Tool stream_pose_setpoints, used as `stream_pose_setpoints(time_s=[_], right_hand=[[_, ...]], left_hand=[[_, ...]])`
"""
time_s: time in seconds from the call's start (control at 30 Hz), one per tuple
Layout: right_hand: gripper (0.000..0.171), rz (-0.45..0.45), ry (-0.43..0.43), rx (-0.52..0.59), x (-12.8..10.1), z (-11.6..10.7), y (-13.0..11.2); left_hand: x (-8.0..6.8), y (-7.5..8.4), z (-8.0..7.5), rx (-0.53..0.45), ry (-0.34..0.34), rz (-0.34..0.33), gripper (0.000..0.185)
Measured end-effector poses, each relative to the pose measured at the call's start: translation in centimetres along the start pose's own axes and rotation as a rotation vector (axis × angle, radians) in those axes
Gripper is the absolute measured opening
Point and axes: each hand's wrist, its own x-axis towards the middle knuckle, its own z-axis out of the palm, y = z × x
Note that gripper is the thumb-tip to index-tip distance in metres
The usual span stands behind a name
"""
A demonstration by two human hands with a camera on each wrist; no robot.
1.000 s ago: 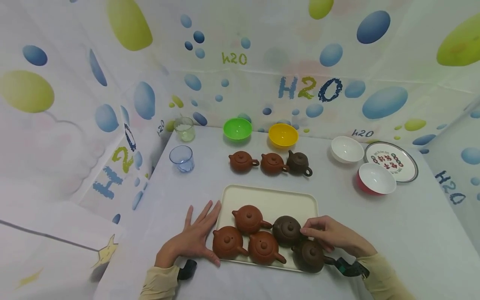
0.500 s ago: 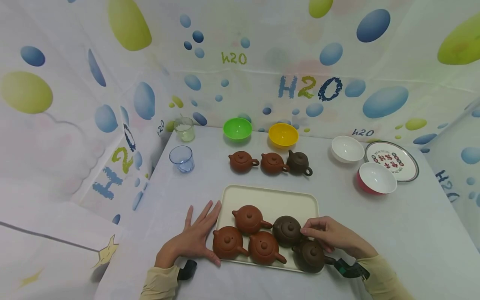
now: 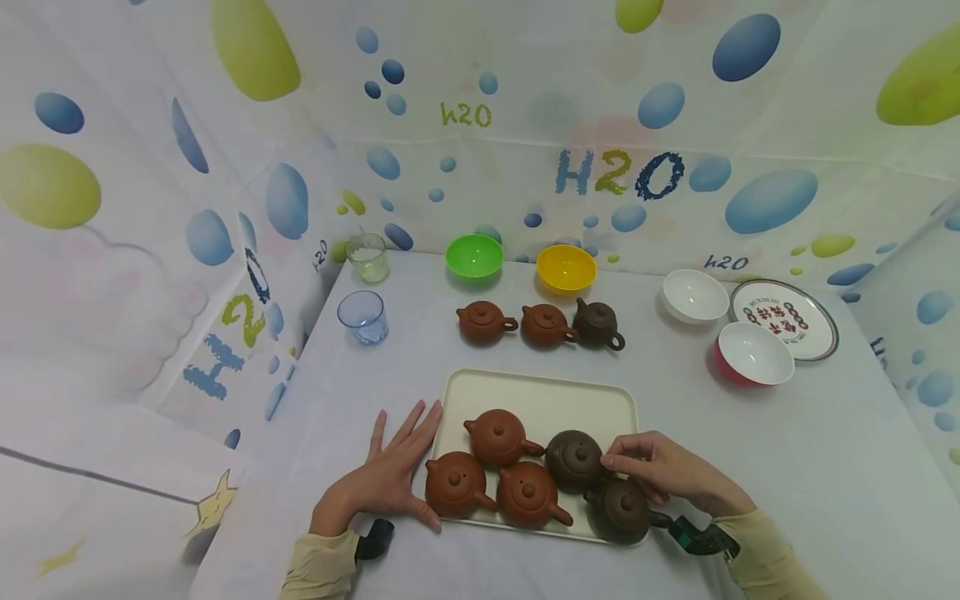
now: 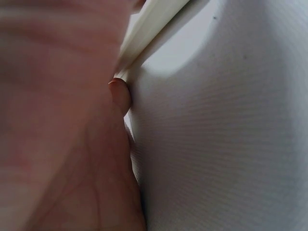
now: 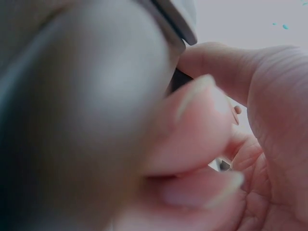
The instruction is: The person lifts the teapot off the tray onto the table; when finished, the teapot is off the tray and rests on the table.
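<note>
Nothing moved, right grip (image 3: 660,472) pinching dark teapot (image 3: 573,459), left grip (image 3: 390,475) flat against tray (image 3: 540,396)

White walls (image 3: 525,100) printed with blue-green bubbles and "H2O" enclose a white-clothed table (image 3: 750,450).

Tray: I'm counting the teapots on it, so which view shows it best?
The head view: the whole cream tray shows, with five teapots. The left wrist view catches only an edge strip beside the left hand; the right wrist view is blurred.
</note>
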Motion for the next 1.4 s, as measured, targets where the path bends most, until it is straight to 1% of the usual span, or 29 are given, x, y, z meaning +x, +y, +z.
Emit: stream_pose_setpoints(time_s=[0.43,0.57,0.67,0.73,0.9,1.07,1.1,1.17,1.3,1.4], right_hand=[[0.029,0.026,0.011,0.0,-0.1,0.3,-0.4],[0.029,0.018,0.017,-0.001,-0.2,0.2,-0.3],[0.029,0.005,0.04,0.002,-0.4,-0.1,-0.1],[0.029,-0.003,0.063,0.0,-0.6,-0.4,0.0],[0.031,-0.026,0.094,0.005,-0.9,-1.0,-0.1],[0.032,-0.023,0.112,0.014,-1.3,-1.2,-0.5],[0.031,-0.017,0.128,0.016,-1.5,-1.2,-0.5],[0.032,-0.004,0.165,0.028,-2.1,-1.2,-0.5],[0.03,0.028,0.235,0.094,-4.0,-1.1,0.1],[0.026,0.064,0.274,0.154,-5.6,-1.2,0.9]], left_hand=[[-0.1,0.0,0.0,-0.001,-0.003,0.0,0.159],[-0.1,-0.2,0.2,-0.027,0.03,0.038,0.158],[-0.1,-0.5,0.5,-0.047,0.06,0.079,0.157],[0.0,-0.5,0.5,-0.045,0.06,0.086,0.157],[0.0,-0.4,0.3,-0.028,0.043,0.073,0.158],[-0.1,-0.4,0.2,-0.021,0.034,0.059,0.158],[-0.1,-0.4,0.2,-0.023,0.035,0.057,0.158],[-0.1,-0.6,0.4,-0.037,0.045,0.076,0.157],[0.0,-1.2,1.0,-0.054,0.076,0.107,0.156],[0.0,-1.5,1.2,-0.041,0.081,0.088,0.158]])
